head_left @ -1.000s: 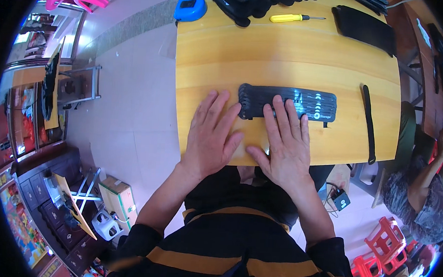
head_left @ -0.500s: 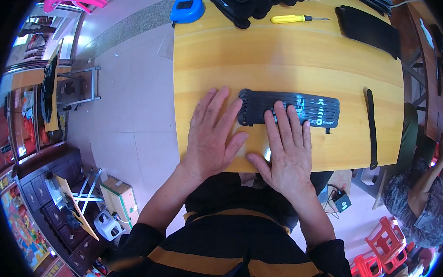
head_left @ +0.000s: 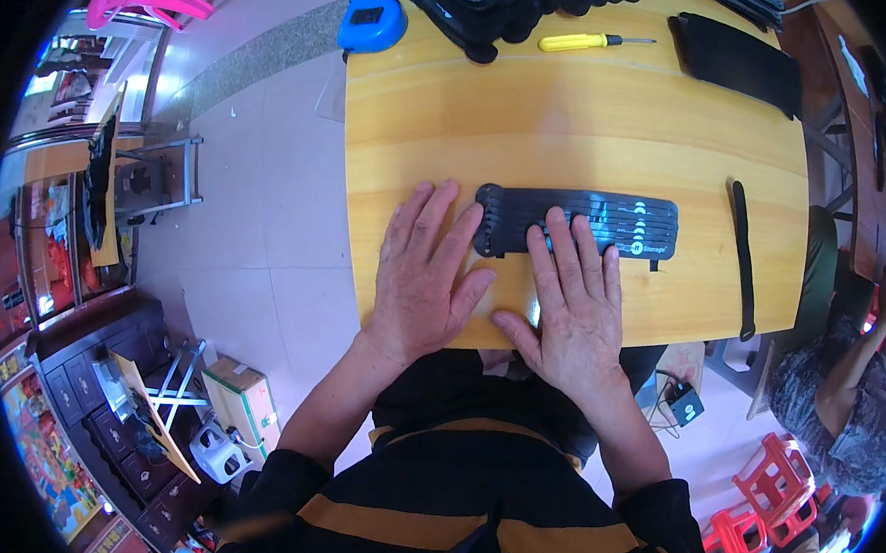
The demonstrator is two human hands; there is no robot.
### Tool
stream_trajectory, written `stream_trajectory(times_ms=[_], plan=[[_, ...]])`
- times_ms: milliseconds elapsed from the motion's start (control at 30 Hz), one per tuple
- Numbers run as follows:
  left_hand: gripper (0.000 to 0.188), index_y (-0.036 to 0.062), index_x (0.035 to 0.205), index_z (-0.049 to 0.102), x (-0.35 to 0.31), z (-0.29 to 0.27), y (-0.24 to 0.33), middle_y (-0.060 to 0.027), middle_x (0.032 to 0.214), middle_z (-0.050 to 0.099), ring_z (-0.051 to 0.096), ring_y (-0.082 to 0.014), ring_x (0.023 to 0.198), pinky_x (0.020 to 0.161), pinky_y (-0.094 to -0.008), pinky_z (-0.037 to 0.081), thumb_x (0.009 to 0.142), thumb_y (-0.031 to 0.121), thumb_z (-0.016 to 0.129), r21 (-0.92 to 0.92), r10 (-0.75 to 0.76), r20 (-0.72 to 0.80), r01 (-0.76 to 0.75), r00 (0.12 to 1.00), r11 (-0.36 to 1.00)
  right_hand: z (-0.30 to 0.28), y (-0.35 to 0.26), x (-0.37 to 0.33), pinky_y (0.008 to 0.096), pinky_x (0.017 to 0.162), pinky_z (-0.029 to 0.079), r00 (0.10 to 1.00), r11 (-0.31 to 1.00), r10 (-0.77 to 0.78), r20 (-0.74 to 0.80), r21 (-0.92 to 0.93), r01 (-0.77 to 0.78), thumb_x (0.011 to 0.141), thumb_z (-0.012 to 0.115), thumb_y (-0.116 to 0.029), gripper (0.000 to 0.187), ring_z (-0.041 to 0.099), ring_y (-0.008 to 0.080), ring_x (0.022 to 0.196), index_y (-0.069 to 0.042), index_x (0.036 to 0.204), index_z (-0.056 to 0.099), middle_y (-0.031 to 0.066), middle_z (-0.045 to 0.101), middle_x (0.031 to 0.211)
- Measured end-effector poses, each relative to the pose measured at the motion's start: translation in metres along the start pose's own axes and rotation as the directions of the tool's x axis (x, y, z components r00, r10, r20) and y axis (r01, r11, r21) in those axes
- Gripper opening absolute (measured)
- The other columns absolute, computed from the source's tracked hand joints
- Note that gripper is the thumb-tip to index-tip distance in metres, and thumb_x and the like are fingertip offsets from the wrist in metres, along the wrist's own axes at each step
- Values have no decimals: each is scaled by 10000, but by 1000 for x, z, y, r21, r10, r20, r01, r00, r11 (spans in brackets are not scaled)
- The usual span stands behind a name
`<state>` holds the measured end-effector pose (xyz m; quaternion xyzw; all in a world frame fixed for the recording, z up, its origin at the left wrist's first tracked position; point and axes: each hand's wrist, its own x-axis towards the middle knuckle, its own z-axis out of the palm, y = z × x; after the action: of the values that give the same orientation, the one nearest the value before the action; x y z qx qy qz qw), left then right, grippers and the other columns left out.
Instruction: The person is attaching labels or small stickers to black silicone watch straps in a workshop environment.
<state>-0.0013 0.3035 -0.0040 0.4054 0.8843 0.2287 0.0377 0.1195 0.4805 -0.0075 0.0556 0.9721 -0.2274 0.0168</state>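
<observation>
Hands [head_left: 420, 285] were spread palm-down over a yellow wooden tabletop [head_left: 571, 128], a flat black strap bundle [head_left: 614, 223] partly covered by the right hand [head_left: 579, 312].

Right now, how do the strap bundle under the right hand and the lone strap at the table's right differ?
- The strap bundle is several strips wide; the lone strap is one narrow strip.
- The strap bundle lies left to right; the lone strap runs near to far.
- The right hand's fingers rest on the strap bundle; nothing touches the lone strap but the table.
Both are black.
</observation>
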Motion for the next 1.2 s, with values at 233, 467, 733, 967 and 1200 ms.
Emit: stream_trajectory(times_ms=[233, 467, 733, 967, 1200], plan=[[689, 0, 1484, 465, 5, -1, -1, -259, 1550, 414, 393, -476, 1431, 1192, -539, 319, 893, 253, 712, -107, -1, -66, -6, 998, 994, -1, -1, 1, 554, 1264, 23, 1000, 1000, 2, 7, 8, -3, 903, 658, -549, 899, 138, 327, 1593, -61, 1592, 352, 153, 222, 1700], [797, -5, 1540, 373, 8, 1, -2, -264, 1566, 370, 383, -491, 1417, 1178, -554, 320, 879, 247, 740, -76, 14, -56, -19, 998, 997, -1, 0, 1, 561, 1261, 37, 1000, 1000, -8, 6, -2, 8, 908, 644, -572, 913, 143, 323, 1591, -63, 1601, 334, 150, 212, 1703], [801, -36, 1558, 290, 11, -4, 0, -300, 1560, 380, 388, -498, 1422, 1198, -538, 309, 912, 213, 693, -162, 65, -221, -103, 973, 981, -7, -1, 0, 586, 1244, 143, 1000, 999, -26, -5, 38, 26, 916, 662, -532, 895, 168, 378, 1578, -47, 1593, 334, 183, 228, 1691], [653, -25, 1512, 407, -6, -25, 13, -260, 1530, 443, 431, -446, 1412, 1190, -505, 334, 945, 197, 641, -128, 59, -155, -80, 986, 989, -45, 37, -8, 516, 1091, 437, 870, 981, 16, -493, 176, 82, 836, 780, -198, 583, 562, 397, 1297, -49, 1364, 583, 188, 605, 1368], [554, -1, 1473, 475, -43, -31, 28, -231, 1512, 471, 451, -417, 1401, 1170, -482, 365, 968, 175, 618, -138, 42, -123, -59, 991, 989, -79, 147, 4, 468, 846, 535, 642, 903, 304, -704, -1, -429, 884, 735, -189, 259, 672, 373, 941, -64, 1110, 713, 149, 706, 1027]])
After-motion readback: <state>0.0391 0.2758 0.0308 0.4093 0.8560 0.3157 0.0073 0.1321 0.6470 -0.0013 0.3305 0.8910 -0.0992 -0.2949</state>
